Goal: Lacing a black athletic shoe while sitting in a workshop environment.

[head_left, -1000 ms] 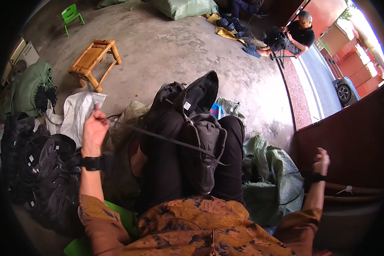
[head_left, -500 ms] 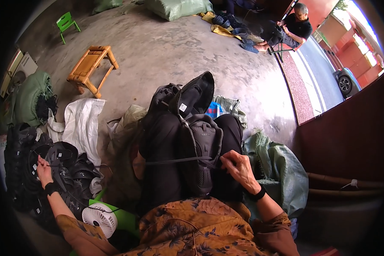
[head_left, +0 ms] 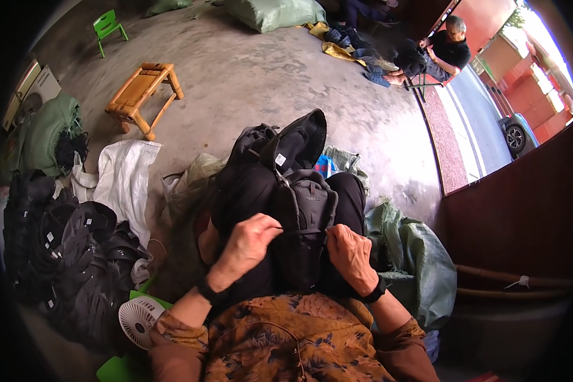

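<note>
A black and grey shoe upper lies across my lap between my two hands. A dark lace runs across its tongue. At the upper's left edge my left hand pinches one part of the lace, thumb and forefinger together. My right hand is closed at the right edge, its fingertips pinching the other side of the lace. Past my knees rests another black upper with a small white label inside. A heap of similar black uppers lies to my left.
Beside my left forearm sits a white round fan. A white sack and a bamboo stool are at left. A green woven sack lies at right, near a dark red panel. A seated person is at far right.
My left hand has come from the heap of uppers at far left to the left edge of the upper on my lap. The long stretched lace is now short. My right hand stays close by.
</note>
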### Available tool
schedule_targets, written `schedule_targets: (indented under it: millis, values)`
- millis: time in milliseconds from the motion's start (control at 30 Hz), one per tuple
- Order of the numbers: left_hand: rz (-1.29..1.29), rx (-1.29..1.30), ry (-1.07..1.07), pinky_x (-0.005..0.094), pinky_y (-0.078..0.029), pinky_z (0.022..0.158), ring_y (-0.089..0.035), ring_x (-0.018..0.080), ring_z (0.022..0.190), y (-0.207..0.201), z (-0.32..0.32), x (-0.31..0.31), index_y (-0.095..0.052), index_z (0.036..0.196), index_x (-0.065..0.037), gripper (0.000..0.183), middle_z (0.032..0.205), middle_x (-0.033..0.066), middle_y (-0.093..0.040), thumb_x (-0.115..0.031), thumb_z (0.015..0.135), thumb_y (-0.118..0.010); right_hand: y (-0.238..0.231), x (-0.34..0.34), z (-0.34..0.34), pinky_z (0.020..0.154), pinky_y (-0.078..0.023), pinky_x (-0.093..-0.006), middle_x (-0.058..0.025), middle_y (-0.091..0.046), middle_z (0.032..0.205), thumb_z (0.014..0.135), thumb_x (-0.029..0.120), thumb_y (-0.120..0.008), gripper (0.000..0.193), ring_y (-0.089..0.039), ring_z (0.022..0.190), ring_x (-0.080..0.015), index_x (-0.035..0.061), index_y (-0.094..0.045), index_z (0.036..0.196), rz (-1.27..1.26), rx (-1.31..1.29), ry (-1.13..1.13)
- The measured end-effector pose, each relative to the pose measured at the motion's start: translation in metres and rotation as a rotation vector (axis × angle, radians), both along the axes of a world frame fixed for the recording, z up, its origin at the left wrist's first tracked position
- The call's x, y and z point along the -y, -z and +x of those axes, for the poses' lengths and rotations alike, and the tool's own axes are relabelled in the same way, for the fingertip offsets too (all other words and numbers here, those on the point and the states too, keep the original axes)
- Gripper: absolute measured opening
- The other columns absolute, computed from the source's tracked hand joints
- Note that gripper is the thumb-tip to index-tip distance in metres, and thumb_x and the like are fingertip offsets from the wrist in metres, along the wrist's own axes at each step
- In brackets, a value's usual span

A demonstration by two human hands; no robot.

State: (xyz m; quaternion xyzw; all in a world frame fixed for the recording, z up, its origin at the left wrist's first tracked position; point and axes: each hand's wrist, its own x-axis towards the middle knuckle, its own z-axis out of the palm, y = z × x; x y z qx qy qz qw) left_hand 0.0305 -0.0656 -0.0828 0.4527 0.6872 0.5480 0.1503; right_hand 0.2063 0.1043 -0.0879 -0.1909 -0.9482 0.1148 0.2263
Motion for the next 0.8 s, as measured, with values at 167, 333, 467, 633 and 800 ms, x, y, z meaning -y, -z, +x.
schedule_targets:
  millis: [167,333,467,633,800]
  values:
    - [-0.140,-0.044,0.002,0.0376,-0.051,0.062,-0.065,0.0315,0.074,0.002,0.010,-0.010,-0.064,0.086,-0.005,0.010,0.080,0.0116,-0.065,-0.014,0.088,-0.067,0.002,-0.013,0.012,0.052,-0.049,-0.0363,-0.0103,-0.064,0.062,0.089,0.015,-0.067,0.012,-0.067,0.058,-0.0293,0.0056,-0.060,0.087,-0.548,-0.043,0.056]
    - [-0.259,-0.024,-0.053,0.0332,-0.049,0.058,-0.064,0.0253,0.063,-0.006,0.014,-0.013,-0.066,0.086,-0.003,0.013,0.073,0.0116,-0.066,-0.015,0.087,-0.069,0.002,-0.010,0.011,0.053,-0.049,-0.0365,-0.0104,-0.065,0.064,0.090,0.013,-0.065,0.010,-0.067,0.058,-0.0287,0.0051,-0.060,0.088,-0.468,-0.043,0.044]
    - [-0.315,-0.058,-0.057,0.0336,-0.049,0.057,-0.065,0.0263,0.062,-0.004,0.013,-0.011,-0.068,0.086,-0.004,0.015,0.073,0.0119,-0.067,-0.019,0.088,-0.068,0.005,-0.011,0.012,0.053,-0.049,-0.0358,-0.0105,-0.066,0.064,0.090,0.012,-0.065,0.010,-0.067,0.059,-0.0284,0.0049,-0.060,0.088,-0.492,-0.065,0.042]
    - [-0.361,-0.103,0.010,0.0384,-0.052,0.060,-0.067,0.0318,0.068,-0.002,0.005,-0.015,-0.067,0.079,-0.009,0.015,0.073,0.0105,-0.067,-0.022,0.087,-0.066,0.003,-0.012,0.012,0.054,-0.049,-0.0345,-0.0102,-0.066,0.064,0.090,0.011,-0.065,0.009,-0.067,0.059,-0.0271,0.0045,-0.060,0.088,-0.584,-0.019,0.058]
    - [-0.315,-0.339,-0.032,0.0377,-0.052,0.059,-0.065,0.0300,0.066,-0.012,0.012,-0.028,-0.063,0.072,-0.006,0.012,0.073,0.0106,-0.061,-0.014,0.080,-0.065,0.007,-0.014,0.013,0.054,-0.049,-0.0345,-0.0099,-0.065,0.063,0.090,0.011,-0.065,0.009,-0.067,0.058,-0.0269,0.0041,-0.059,0.087,-0.611,-0.051,0.047]
